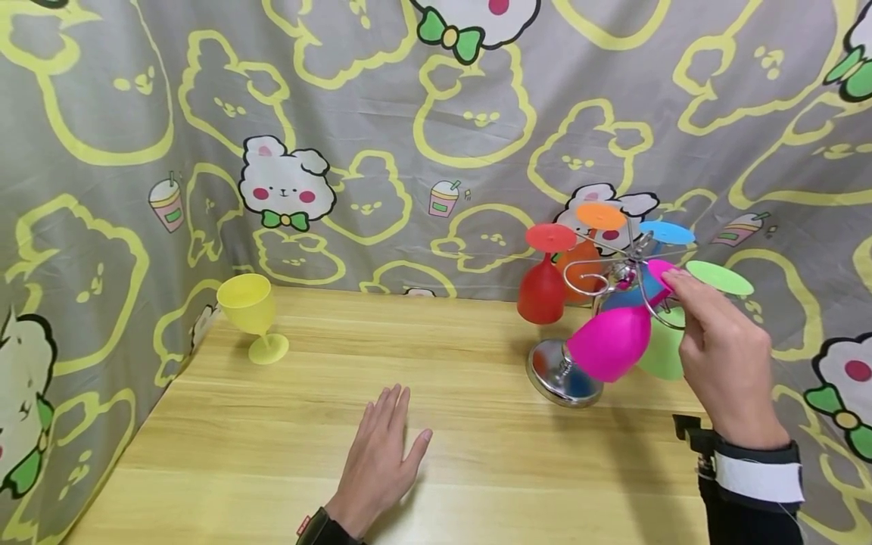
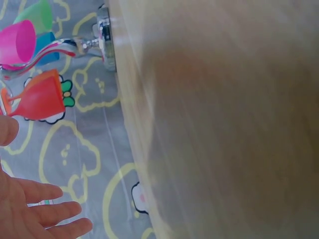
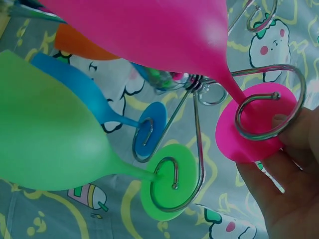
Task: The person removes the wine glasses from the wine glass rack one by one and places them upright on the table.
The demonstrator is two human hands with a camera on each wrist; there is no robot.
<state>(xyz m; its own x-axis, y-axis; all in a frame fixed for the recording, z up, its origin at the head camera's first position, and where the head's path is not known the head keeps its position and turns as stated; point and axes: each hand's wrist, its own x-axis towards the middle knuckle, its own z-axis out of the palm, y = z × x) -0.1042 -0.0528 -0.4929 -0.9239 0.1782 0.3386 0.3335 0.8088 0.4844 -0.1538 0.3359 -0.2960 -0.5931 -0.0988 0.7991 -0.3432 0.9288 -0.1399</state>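
Fingers of the right hand (image 1: pixel 729 356) pinch the pink cup (image 1: pixel 611 344) by its round foot (image 3: pixel 259 113), up at the curly wire (image 3: pixel 302 92) on the rack (image 1: pixel 623 276). Slow, soft moves should work best, without bumping the green cup (image 3: pixel 55 129). The left hand (image 1: pixel 381 462), fingers straight, holds nothing; it could steady the shiny base (image 1: pixel 545 375).

I have passage over the worktop (image 1: pixel 450 356) beyond the left hand (image 1: pixel 383 460), between the yellow goblet (image 1: pixel 247 304) and chrome base (image 1: pixel 550 375), but wire loops (image 3: pixel 301 94) and the green goblet (image 1: pixel 664 352) crowd the right hand (image 1: pixel 727 359).
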